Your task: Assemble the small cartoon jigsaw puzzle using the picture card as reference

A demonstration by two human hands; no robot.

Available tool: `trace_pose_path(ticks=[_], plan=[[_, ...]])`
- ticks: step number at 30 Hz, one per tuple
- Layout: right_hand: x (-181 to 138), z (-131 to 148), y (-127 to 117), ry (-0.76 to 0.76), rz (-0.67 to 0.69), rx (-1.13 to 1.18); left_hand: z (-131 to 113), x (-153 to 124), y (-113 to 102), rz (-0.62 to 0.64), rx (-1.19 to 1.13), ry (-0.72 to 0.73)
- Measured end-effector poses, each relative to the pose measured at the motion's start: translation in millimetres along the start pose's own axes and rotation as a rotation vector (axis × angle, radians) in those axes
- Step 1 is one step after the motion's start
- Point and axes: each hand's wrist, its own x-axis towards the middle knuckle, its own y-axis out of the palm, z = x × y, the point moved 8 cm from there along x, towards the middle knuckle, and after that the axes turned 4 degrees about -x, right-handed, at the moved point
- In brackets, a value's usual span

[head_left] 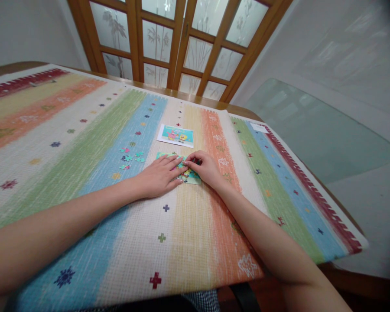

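Note:
A small, partly assembled jigsaw puzzle (165,155) lies on the striped tablecloth (84,143) at the middle of the table. My left hand (160,177) rests flat on the puzzle's left part with its fingers stretched out. My right hand (204,167) is on the puzzle's right part, with fingers curled and fingertips pinched together; whether a piece is in them I cannot make out. Several loose turquoise puzzle pieces (130,158) lie just left of the puzzle. A printed reference picture (176,135) of cartoon figures lies flat just beyond the puzzle.
The table's right edge (315,190) runs diagonally near my right arm. A glass table top (318,130) stands to the right, below. A wooden glazed door (182,43) is behind the table. A small white label (258,127) sits on the cloth's far right.

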Motion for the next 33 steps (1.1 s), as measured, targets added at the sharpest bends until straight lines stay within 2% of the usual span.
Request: trace_pose_path(ticks=[5, 10, 21, 29, 33], plan=[[1.5, -3.8, 5.1, 0.055, 0.042, 0.070, -0.3, 0.1, -0.8, -0.007, -0.015, 0.008], [3.1, 0.0, 3.5, 0.047, 0.018, 0.010, 0.3, 0.1, -0.6, -0.010, -0.016, 0.002], [-3.6, 15.5, -2.4, -0.132, 0.011, -0.013, -0.3, -0.3, -3.0, -0.001, -0.025, -0.010], [-9.0, 32.9, -3.3, -0.288, 0.030, -0.180, 0.3, -0.4, -1.5, -0.012, -0.027, -0.011], [-6.9, 25.7, -2.7, -0.209, 0.021, -0.206, 0.4, -0.6, -1.7, -0.018, -0.021, -0.008]])
